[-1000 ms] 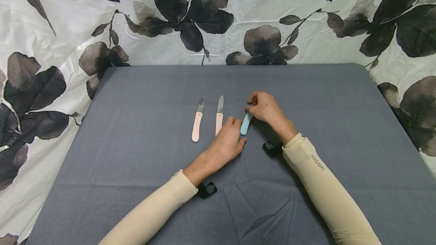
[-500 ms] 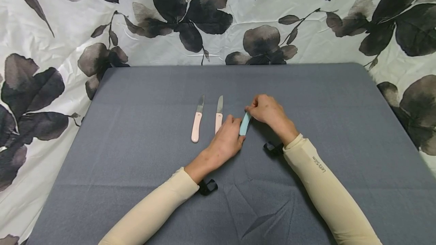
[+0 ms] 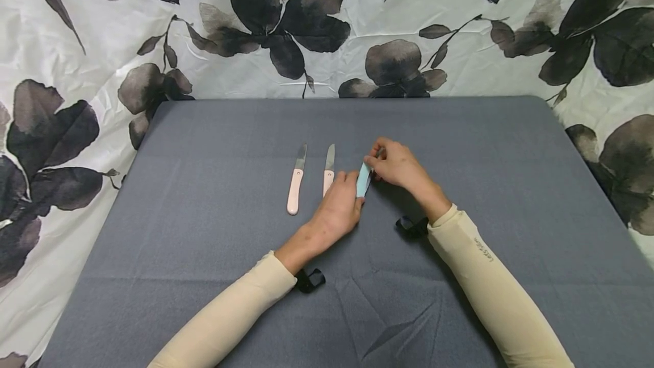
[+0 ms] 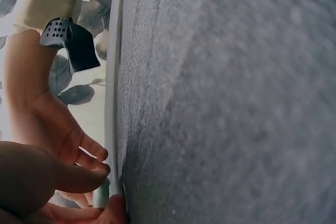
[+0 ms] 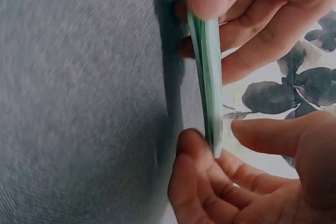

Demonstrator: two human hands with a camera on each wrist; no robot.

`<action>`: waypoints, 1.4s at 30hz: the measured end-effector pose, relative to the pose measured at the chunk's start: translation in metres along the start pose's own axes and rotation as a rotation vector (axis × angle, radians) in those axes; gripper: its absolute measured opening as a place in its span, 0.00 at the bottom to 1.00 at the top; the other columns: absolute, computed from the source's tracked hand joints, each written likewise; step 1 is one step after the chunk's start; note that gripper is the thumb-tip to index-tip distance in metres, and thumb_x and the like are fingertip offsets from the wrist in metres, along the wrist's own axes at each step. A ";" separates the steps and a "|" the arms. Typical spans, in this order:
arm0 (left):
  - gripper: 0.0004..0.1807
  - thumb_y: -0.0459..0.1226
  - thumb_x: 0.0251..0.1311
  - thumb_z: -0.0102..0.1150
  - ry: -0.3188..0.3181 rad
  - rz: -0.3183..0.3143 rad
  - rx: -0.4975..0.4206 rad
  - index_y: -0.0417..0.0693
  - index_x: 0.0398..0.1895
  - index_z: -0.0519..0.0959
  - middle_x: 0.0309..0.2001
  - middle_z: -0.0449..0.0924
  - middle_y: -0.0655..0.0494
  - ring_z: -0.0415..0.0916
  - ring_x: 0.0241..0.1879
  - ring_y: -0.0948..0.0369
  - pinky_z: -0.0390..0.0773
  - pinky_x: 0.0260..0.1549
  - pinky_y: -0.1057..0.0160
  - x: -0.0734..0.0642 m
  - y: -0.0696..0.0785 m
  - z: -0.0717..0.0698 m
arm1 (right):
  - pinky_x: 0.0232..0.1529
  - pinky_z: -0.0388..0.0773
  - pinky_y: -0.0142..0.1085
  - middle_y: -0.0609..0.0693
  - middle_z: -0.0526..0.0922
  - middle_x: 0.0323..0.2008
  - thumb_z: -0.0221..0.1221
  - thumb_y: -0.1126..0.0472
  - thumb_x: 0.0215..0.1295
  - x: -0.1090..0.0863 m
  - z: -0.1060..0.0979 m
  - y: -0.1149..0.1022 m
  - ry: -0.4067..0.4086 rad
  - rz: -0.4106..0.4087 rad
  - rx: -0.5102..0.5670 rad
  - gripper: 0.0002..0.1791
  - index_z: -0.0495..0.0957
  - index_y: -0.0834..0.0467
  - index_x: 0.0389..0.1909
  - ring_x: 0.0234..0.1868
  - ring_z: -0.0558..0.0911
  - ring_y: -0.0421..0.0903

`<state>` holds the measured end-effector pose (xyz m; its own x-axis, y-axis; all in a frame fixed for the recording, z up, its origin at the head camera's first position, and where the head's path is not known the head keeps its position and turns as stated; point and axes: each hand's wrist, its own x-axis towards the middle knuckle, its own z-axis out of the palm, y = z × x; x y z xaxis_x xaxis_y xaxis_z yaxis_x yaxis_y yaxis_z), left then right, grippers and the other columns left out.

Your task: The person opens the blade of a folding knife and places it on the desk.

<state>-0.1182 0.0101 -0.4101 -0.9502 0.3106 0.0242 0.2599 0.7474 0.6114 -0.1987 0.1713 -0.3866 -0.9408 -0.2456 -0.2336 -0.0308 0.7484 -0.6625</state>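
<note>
A light blue pocket knife is held between both hands; its slotted edge shows in the right wrist view, and no blade stands out from it. My left hand grips the near end with thumb and fingers. At the far end, the thumb and fingers of my right hand pinch the knife. Left of the hands lie two pink-handled knives with bared blades pointing away: the outer pink knife in full view, the inner pink knife with its handle end hidden behind my left hand.
A grey cloth covers the table, wrinkled near the front. Beyond its far edge hangs a white curtain with dark flowers. A black strap is on my left wrist, another black strap on my right.
My left hand has closed its thumb onto the near end of the blue pocket knife. The knife has shifted slightly left and away, and turned. Both pink knives lie still.
</note>
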 end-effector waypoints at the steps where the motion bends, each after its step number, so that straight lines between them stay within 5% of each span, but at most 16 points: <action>1: 0.26 0.30 0.69 0.62 0.010 0.001 -0.014 0.32 0.68 0.70 0.52 0.77 0.38 0.79 0.48 0.47 0.82 0.51 0.50 0.001 0.000 0.000 | 0.30 0.80 0.35 0.58 0.86 0.34 0.56 0.56 0.78 0.000 -0.001 0.000 -0.007 -0.008 0.037 0.12 0.75 0.61 0.52 0.30 0.87 0.49; 6: 0.31 0.28 0.70 0.60 0.034 0.002 -0.139 0.33 0.74 0.63 0.59 0.77 0.35 0.80 0.56 0.44 0.82 0.57 0.47 0.002 -0.002 -0.003 | 0.34 0.85 0.38 0.59 0.86 0.34 0.54 0.63 0.78 -0.001 -0.003 0.001 -0.040 -0.038 0.224 0.16 0.72 0.64 0.61 0.30 0.86 0.48; 11: 0.34 0.27 0.69 0.61 0.077 0.019 -0.271 0.34 0.76 0.62 0.53 0.77 0.37 0.82 0.44 0.51 0.83 0.43 0.61 0.004 -0.005 -0.005 | 0.40 0.87 0.42 0.62 0.84 0.40 0.54 0.66 0.76 -0.005 -0.002 0.002 -0.056 -0.063 0.341 0.22 0.69 0.62 0.67 0.36 0.86 0.50; 14: 0.34 0.26 0.68 0.61 0.093 0.013 -0.376 0.35 0.76 0.62 0.53 0.77 0.38 0.82 0.45 0.52 0.83 0.41 0.68 0.005 -0.006 -0.006 | 0.41 0.88 0.42 0.63 0.83 0.42 0.54 0.68 0.75 -0.007 -0.001 0.002 -0.045 -0.086 0.392 0.24 0.68 0.62 0.69 0.36 0.85 0.49; 23: 0.30 0.25 0.68 0.61 0.154 -0.046 -0.609 0.37 0.73 0.67 0.56 0.80 0.38 0.84 0.54 0.49 0.87 0.51 0.61 0.009 -0.004 -0.008 | 0.41 0.88 0.37 0.57 0.78 0.41 0.55 0.72 0.72 -0.010 0.003 0.001 0.001 -0.118 0.566 0.26 0.67 0.63 0.70 0.33 0.84 0.40; 30: 0.33 0.25 0.67 0.61 0.153 -0.111 -0.679 0.45 0.75 0.67 0.55 0.80 0.40 0.86 0.51 0.49 0.87 0.46 0.61 0.008 -0.004 -0.010 | 0.39 0.88 0.42 0.57 0.78 0.39 0.55 0.75 0.70 -0.012 0.005 0.001 0.039 -0.193 0.597 0.26 0.69 0.63 0.68 0.30 0.83 0.42; 42: 0.32 0.23 0.66 0.60 0.126 -0.115 -0.713 0.45 0.73 0.69 0.52 0.82 0.40 0.86 0.46 0.51 0.84 0.39 0.65 0.002 -0.007 -0.011 | 0.34 0.87 0.44 0.56 0.77 0.36 0.53 0.76 0.66 -0.013 0.003 0.007 0.020 -0.210 0.575 0.24 0.72 0.66 0.64 0.28 0.82 0.42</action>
<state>-0.1234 -0.0006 -0.4056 -0.9884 0.1514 -0.0066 0.0232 0.1941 0.9807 -0.1855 0.1777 -0.3897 -0.9407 -0.3360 -0.0467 -0.0344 0.2315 -0.9722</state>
